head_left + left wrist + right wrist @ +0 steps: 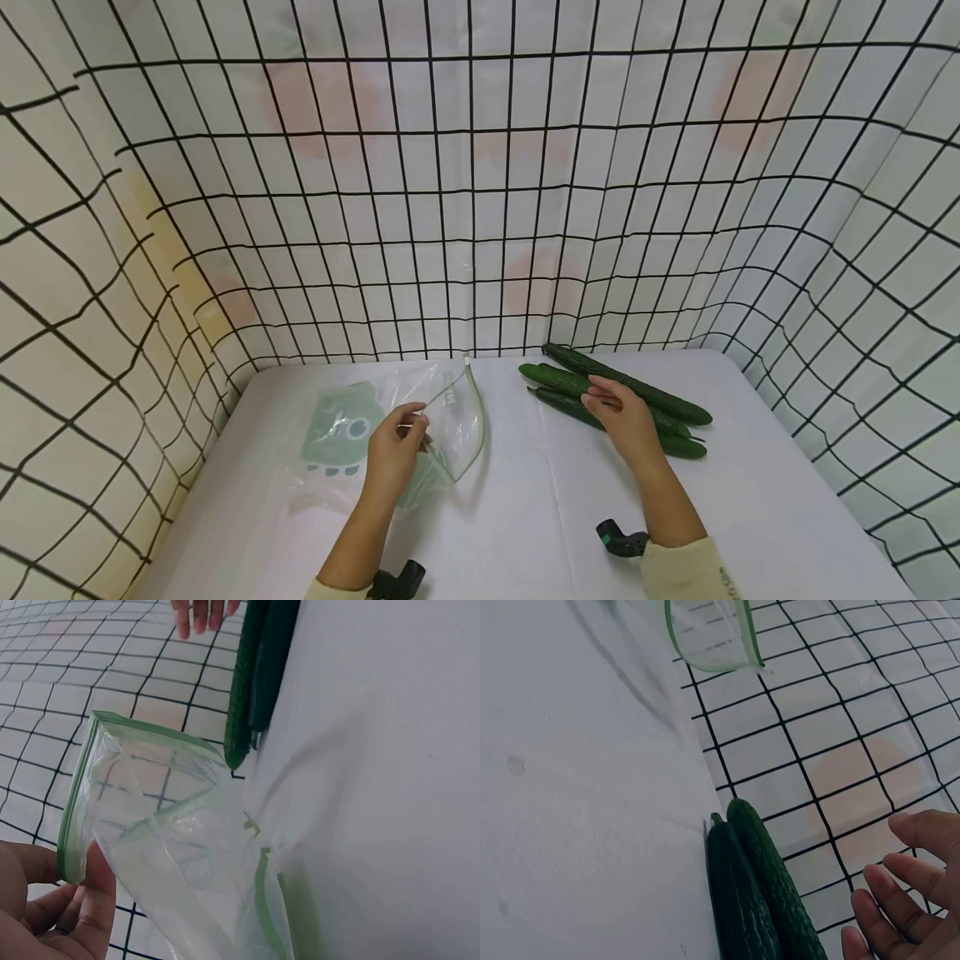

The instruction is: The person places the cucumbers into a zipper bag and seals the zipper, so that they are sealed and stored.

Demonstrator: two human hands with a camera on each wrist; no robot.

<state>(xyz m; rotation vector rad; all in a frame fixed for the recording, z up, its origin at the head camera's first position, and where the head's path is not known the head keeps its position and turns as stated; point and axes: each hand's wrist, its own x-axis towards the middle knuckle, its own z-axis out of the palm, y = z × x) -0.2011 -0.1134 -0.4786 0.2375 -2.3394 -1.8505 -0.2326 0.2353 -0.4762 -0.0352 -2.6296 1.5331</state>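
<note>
The right wrist view's lower edge cuts off the cucumbers (739, 900).

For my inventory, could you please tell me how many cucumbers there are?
3 on the table: the back cucumber, middle cucumber and front cucumber, near the right hand; others may be hidden.

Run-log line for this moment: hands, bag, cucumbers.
left hand: pinches clear bag at green rim | bag: mouth open | right hand: holding nothing, above cucumbers | cucumbers: on table, outside bag

Left hand (30, 937) pinches green rim (71, 810) of clear bag (180, 847). Bag spreads out from grip. Farther beyond grip: two cucumbers (246, 690), fingers of right hand (200, 613).
</note>
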